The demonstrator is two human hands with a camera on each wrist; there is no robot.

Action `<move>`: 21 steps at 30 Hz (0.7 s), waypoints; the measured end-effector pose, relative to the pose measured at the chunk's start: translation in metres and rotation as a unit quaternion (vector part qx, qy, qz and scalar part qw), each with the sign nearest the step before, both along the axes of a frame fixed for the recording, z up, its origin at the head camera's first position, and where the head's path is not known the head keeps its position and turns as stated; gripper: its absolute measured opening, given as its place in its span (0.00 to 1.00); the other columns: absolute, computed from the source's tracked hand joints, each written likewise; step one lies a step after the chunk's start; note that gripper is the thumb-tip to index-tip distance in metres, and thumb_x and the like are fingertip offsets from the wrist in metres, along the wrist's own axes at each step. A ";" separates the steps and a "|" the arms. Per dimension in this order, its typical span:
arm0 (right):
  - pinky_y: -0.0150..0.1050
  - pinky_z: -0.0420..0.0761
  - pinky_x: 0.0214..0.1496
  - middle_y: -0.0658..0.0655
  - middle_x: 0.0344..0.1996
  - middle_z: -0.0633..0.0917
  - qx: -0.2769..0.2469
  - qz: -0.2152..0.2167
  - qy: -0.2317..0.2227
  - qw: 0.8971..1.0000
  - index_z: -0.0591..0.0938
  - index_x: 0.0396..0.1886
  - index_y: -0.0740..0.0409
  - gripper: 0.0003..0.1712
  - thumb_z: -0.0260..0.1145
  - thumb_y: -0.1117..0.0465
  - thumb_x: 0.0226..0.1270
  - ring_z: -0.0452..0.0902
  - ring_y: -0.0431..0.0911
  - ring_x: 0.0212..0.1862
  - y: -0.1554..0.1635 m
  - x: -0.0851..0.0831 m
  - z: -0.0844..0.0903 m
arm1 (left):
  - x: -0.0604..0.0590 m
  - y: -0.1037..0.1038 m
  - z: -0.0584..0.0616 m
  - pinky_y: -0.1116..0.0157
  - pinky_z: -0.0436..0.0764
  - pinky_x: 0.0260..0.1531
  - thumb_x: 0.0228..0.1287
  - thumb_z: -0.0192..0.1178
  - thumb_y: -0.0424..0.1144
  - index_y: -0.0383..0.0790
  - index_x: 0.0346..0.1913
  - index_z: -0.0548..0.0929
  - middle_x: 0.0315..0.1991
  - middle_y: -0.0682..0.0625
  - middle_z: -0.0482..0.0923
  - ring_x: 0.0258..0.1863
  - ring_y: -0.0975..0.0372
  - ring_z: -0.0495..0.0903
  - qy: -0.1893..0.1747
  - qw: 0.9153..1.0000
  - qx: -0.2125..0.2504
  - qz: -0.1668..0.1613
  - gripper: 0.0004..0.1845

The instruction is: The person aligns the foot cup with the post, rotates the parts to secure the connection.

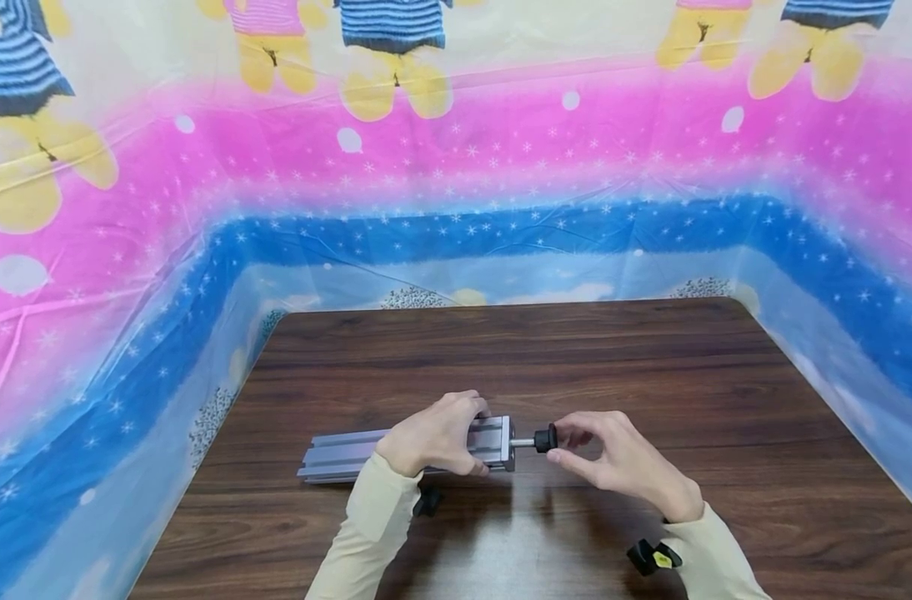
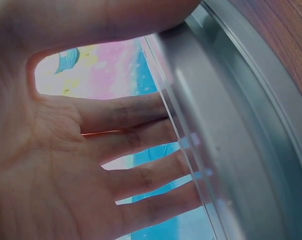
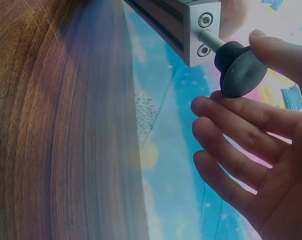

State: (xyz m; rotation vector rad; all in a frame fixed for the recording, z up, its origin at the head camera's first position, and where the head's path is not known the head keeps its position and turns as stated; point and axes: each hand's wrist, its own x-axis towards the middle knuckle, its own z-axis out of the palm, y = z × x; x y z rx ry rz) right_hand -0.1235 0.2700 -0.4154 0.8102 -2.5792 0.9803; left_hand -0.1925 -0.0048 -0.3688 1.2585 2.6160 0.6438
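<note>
Aluminium profile point(image 1: 407, 447): grey slotted extrusion, lying flat along the wooden table point(image 1: 651, 367), its long axis running left to right in front of the person. Left hand point(image 1: 435, 436) wraps over the right-hand end of the bar, fingers curled across the top and far side, thumb on the near side; left wrist view confirms four fingers point(image 2: 141, 112) laid against the metal. End face point(image 3: 203, 35) of the bar, just right of the left hand, shows two round holes.

Levelling foot point(image 1: 544, 438): black round knob on a threaded metal stud point(image 3: 209, 40), the stud entering one hole of the end face. Sits between the two hands, touching the right. Right hand point(image 1: 621, 462) pinches the knob with thumb above and index finger point(image 3: 251, 112) below; remaining fingers relaxed and spread beneath.

Black wrist mount point(image 1: 653, 557): strapped at the right sleeve, with a yellow mark. A second black piece point(image 1: 428, 500) shows under the left sleeve.

Backdrop point(image 1: 456, 167): pink and blue printed sheet, beyond both hands.
</note>
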 end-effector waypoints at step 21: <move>0.37 0.83 0.39 0.44 0.46 0.87 -0.008 -0.011 -0.033 0.999 0.81 0.58 0.47 0.27 0.77 0.54 0.59 0.82 0.35 0.35 -0.001 0.003 0.004 | 0.000 -0.003 0.000 0.69 0.75 0.32 0.41 0.78 0.42 0.33 0.48 0.82 0.40 0.48 0.79 0.34 0.62 0.73 -0.005 1.000 0.000 0.000 0.29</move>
